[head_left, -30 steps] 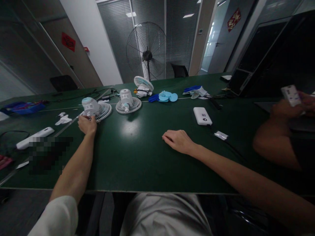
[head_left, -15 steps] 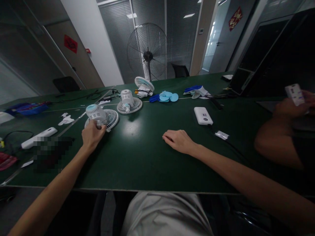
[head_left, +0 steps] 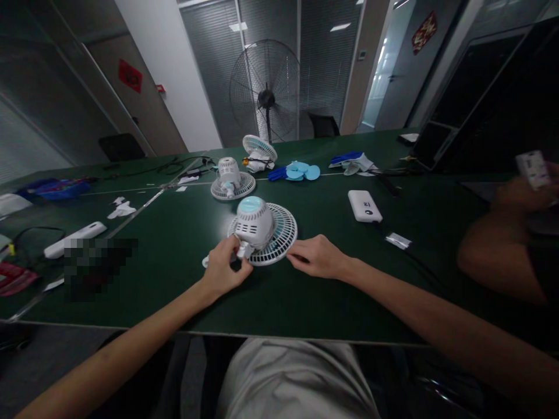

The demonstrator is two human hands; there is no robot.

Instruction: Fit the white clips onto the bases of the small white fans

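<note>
A small white fan with a pale blue motor cap (head_left: 261, 228) lies grille-down on the green table (head_left: 183, 233) right in front of me. My left hand (head_left: 226, 271) grips its white base part at the near side, fingers closed round it. My right hand (head_left: 317, 256) rests on the table just right of the grille, fingers curled loosely and touching its rim, holding nothing that I can see.
A second small fan (head_left: 231, 180) and a third one (head_left: 258, 152) lie farther back, with blue blades (head_left: 299, 171) beside them. A white power bank (head_left: 364, 205) sits to the right. Another person's arm (head_left: 493, 256) holds a white device (head_left: 531, 169). A big floor fan (head_left: 266, 96) stands behind.
My left hand has dragged the small fan from the far left of the table to the middle, next to my right hand, which stayed in place.
</note>
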